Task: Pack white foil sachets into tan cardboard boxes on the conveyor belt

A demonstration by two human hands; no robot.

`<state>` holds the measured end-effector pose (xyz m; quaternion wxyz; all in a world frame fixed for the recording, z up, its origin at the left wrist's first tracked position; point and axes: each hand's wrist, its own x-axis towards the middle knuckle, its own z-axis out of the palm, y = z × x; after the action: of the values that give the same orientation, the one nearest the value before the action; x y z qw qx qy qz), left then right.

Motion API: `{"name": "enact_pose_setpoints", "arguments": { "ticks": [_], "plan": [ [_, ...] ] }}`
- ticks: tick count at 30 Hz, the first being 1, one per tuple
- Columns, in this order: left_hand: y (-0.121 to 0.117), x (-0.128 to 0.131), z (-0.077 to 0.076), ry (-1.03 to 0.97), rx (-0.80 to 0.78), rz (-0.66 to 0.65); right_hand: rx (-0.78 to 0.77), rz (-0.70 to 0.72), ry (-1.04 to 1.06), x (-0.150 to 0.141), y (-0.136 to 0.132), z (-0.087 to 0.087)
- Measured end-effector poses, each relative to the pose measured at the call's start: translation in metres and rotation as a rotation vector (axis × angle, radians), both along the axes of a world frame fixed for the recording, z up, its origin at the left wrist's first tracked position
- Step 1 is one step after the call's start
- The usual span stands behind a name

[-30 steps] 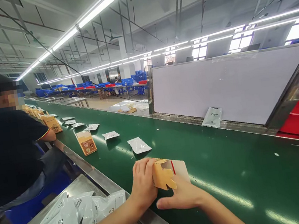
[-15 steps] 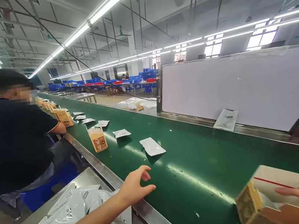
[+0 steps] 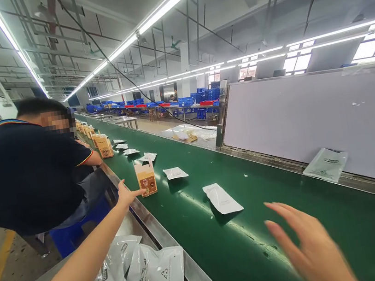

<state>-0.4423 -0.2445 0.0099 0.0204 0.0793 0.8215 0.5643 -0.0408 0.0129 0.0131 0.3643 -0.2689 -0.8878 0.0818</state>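
My left hand (image 3: 127, 196) reaches out over the steel belt edge (image 3: 138, 215), fingers extended and holding nothing. Its fingertips come close to an upright printed cardboard box (image 3: 146, 180) standing on the green conveyor belt (image 3: 284, 182). I cannot tell whether they touch it. My right hand (image 3: 309, 246) is blurred, open and empty above the belt's near side. The nearest object to it is a flat white pouch (image 3: 222, 198), and a second pouch (image 3: 175, 173) lies beyond that.
A heap of white foil pouches (image 3: 153, 271) lies below the belt's near edge. A seated co-worker (image 3: 28, 174) in a dark polo works at the left. More boxes and pouches line the belt, and a white panel (image 3: 313, 118) runs along its far side.
The cardboard box held in my right hand has left the view, and that hand is now empty. My left hand has stretched forward toward the upright box. The view has turned left.
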Motion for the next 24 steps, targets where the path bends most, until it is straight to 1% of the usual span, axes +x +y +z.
{"name": "enact_pose_setpoints", "arguments": {
  "ticks": [1,3,5,6,8,10,11,13,14,16,18,19,21,22,24],
  "plan": [
    [0.003,-0.008,-0.003,0.009,0.032,-0.018,-0.035,-0.018,-0.059,-0.025,0.000,-0.007],
    [0.012,-0.019,-0.007,0.010,0.079,-0.075,-0.135,-0.153,-0.146,-0.075,-0.001,-0.026],
    [0.023,-0.024,-0.010,-0.009,0.106,-0.124,-0.186,-0.205,-0.185,-0.113,-0.002,-0.049],
    [0.028,-0.024,-0.011,-0.022,0.114,-0.149,-0.188,-0.202,-0.187,-0.124,-0.002,-0.060],
    [0.036,-0.020,-0.011,-0.032,0.119,-0.204,-0.167,-0.158,-0.171,-0.132,-0.003,-0.073],
    [0.039,-0.008,-0.007,0.008,0.106,-0.257,-0.165,-0.094,-0.143,-0.125,0.001,-0.076],
    [0.039,0.001,-0.004,0.049,0.094,-0.282,-0.180,-0.060,-0.125,-0.118,0.004,-0.072],
    [0.037,0.025,0.006,0.154,0.065,-0.341,-0.225,-0.016,-0.072,-0.100,0.009,-0.057],
    [0.036,0.039,0.012,0.208,0.051,-0.376,-0.246,-0.008,-0.042,-0.090,0.010,-0.046],
    [0.034,0.070,0.023,0.304,0.027,-0.443,-0.291,-0.027,0.062,-0.070,0.004,-0.018],
    [0.036,0.102,0.029,0.372,0.001,-0.491,-0.276,-0.052,0.230,-0.051,-0.014,0.014],
    [0.039,0.118,0.030,0.394,-0.012,-0.510,-0.220,-0.054,0.329,-0.043,-0.026,0.029],
    [0.047,0.148,0.028,0.422,-0.033,-0.550,-0.023,0.011,0.498,-0.030,-0.052,0.054],
    [0.052,0.163,0.027,0.427,-0.039,-0.574,0.082,0.079,0.537,-0.026,-0.063,0.064],
    [0.062,0.188,0.023,0.412,-0.033,-0.614,0.222,0.219,0.551,-0.021,-0.080,0.074]
  ]
}}
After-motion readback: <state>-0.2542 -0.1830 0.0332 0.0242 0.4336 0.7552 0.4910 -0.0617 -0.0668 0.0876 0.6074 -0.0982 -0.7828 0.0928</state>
